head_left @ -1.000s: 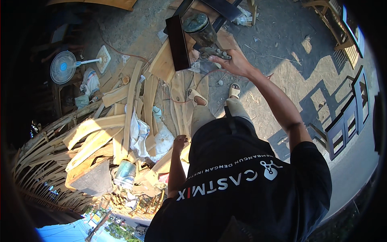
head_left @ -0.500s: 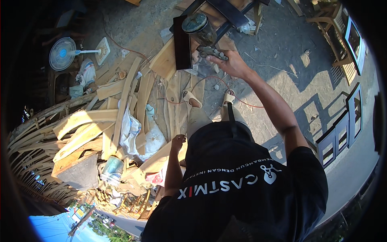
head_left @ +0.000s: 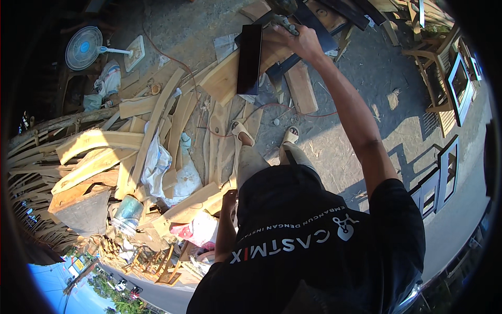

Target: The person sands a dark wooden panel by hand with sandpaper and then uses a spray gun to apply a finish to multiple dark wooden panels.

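Head view, looking down the person's own body onto a woodworking yard. The right hand (head_left: 300, 42) is stretched far forward, its grip closed around a power tool (head_left: 280, 20) (only partly in view at the upper edge; its kind cannot be told). The tool sits at the top of a dark panel (head_left: 249, 58), a long, narrow, near-black piece lying on a pale plank (head_left: 225, 78); the plank probably serves as a raised support that keeps the panel off the dirt ground (head_left: 361, 68). The extended arm suggests reach is needed to keep the tool over the workpiece while the feet stay back.

The left hand (head_left: 230, 196) hangs low beside the left leg, touching nothing that can be seen; its fingers look loosely curled, holding nothing.

A red cord (head_left: 272, 107) runs across the ground between the sandalled feet (head_left: 243, 132) and the plank. To the person's left lies a heap of curved timber offcuts (head_left: 94, 152), with white sacks (head_left: 157, 162) and a metal can (head_left: 126, 212) among them; a standing fan (head_left: 83, 48) stands well apart beyond the heap. Window frames (head_left: 442, 172) line the right side.
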The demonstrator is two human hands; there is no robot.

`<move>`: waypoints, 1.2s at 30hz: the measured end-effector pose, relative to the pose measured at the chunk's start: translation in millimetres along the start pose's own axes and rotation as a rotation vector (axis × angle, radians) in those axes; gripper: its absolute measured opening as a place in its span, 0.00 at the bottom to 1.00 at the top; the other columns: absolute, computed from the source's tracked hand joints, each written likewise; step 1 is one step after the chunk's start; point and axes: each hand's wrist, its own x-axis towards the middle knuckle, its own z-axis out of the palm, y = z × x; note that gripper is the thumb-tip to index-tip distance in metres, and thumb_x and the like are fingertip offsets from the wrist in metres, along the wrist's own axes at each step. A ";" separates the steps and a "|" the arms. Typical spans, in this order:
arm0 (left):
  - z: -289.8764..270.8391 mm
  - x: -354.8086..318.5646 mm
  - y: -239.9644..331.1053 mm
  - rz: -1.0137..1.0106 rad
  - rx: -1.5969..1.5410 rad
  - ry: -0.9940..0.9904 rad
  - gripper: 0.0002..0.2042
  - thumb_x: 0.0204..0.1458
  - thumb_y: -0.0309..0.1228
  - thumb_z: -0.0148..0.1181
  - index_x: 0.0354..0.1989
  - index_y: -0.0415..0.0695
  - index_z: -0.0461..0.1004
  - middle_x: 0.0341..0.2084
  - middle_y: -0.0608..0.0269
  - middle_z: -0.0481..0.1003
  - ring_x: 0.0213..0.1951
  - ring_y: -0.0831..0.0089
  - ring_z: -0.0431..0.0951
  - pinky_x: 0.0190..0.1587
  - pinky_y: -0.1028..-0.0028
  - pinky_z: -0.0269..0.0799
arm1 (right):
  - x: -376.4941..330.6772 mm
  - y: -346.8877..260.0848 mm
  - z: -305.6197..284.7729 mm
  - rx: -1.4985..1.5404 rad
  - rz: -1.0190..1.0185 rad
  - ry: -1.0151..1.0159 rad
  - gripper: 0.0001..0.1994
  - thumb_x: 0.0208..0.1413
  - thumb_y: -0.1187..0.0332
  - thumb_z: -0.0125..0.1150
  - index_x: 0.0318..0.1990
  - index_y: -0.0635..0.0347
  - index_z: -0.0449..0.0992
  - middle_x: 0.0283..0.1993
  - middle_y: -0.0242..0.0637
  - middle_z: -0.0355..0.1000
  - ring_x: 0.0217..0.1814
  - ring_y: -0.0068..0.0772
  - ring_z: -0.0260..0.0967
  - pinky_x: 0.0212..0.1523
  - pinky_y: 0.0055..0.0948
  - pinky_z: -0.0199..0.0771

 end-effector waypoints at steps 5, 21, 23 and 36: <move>-2.0 6.5 -0.4 -0.019 -0.069 -0.009 0.15 0.65 0.36 0.61 0.52 0.38 0.80 0.40 0.52 0.84 0.41 0.67 0.85 0.45 0.69 0.79 | -44.1 -17.4 -16.5 0.053 0.097 -0.261 0.31 0.61 0.39 0.65 0.51 0.62 0.83 0.39 0.55 0.82 0.46 0.59 0.81 0.48 0.47 0.79; -64.0 102.5 32.5 0.056 -0.145 -0.094 0.13 0.64 0.31 0.60 0.48 0.34 0.80 0.38 0.50 0.83 0.38 0.66 0.85 0.43 0.68 0.82 | -149.8 -77.4 -5.3 0.092 0.059 -0.394 0.27 0.62 0.44 0.68 0.38 0.67 0.84 0.23 0.37 0.75 0.27 0.28 0.74 0.32 0.37 0.73; -73.1 111.9 33.3 0.034 -0.186 -0.109 0.13 0.65 0.31 0.59 0.48 0.34 0.80 0.37 0.50 0.84 0.38 0.65 0.85 0.43 0.69 0.82 | -133.9 -82.5 2.8 0.060 0.150 -0.371 0.28 0.62 0.43 0.68 0.38 0.67 0.84 0.23 0.37 0.75 0.26 0.28 0.73 0.32 0.36 0.73; -180.7 167.5 31.9 0.052 0.014 -0.141 0.15 0.65 0.35 0.60 0.50 0.35 0.80 0.37 0.50 0.85 0.38 0.66 0.86 0.37 0.71 0.79 | -14.3 -88.3 48.9 -0.039 0.081 0.104 0.30 0.61 0.38 0.65 0.46 0.63 0.85 0.28 0.42 0.80 0.33 0.33 0.80 0.38 0.37 0.78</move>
